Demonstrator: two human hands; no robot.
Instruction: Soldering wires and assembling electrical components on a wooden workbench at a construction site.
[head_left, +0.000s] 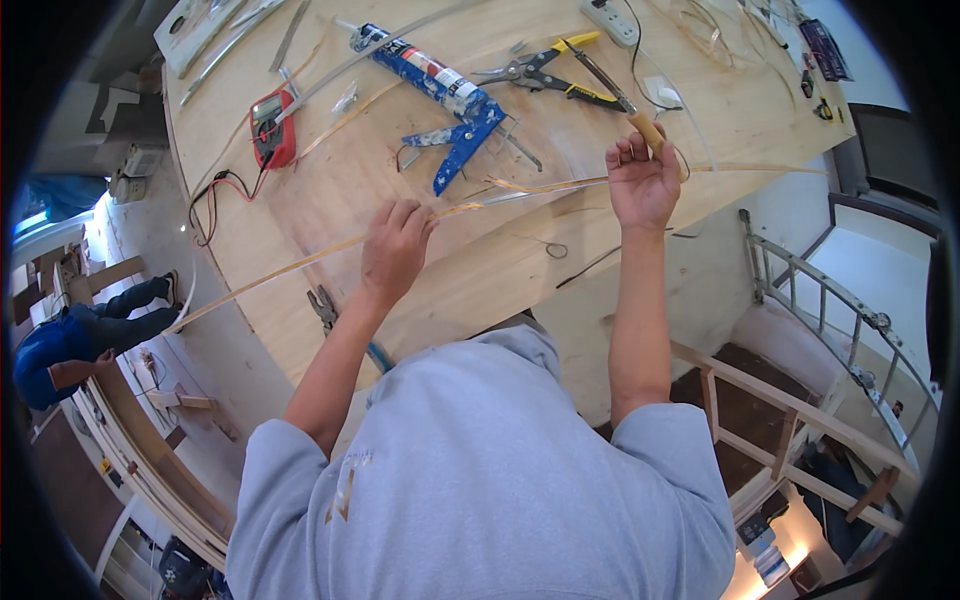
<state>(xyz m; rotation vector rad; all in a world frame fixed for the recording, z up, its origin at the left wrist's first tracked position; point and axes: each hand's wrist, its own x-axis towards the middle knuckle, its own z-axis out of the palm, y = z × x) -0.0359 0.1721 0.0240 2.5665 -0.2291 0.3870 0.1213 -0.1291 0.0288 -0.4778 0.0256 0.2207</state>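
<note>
My left hand (392, 252) pinches a thin amber strip (290, 268), close to its end, over the plywood table. A second amber strip (570, 186) runs from the middle toward the right, its frayed-looking end lying near the first strip's end. My right hand (643, 188) is closed round the wooden handle of a soldering iron (643, 128). The iron's metal shaft points up and left, away from both strips. Ahead of my hands lie a blue caulking gun (470, 140) with a tube in it and yellow-and-black snips (545, 76).
A red multimeter (273, 130) with leads lies at the left. Pliers (323, 308) rest at the near edge of the plywood table (330, 215). A white power strip (610, 20) is at the back. A ladder (830, 290) stands right; a person in blue (75, 345) is far left.
</note>
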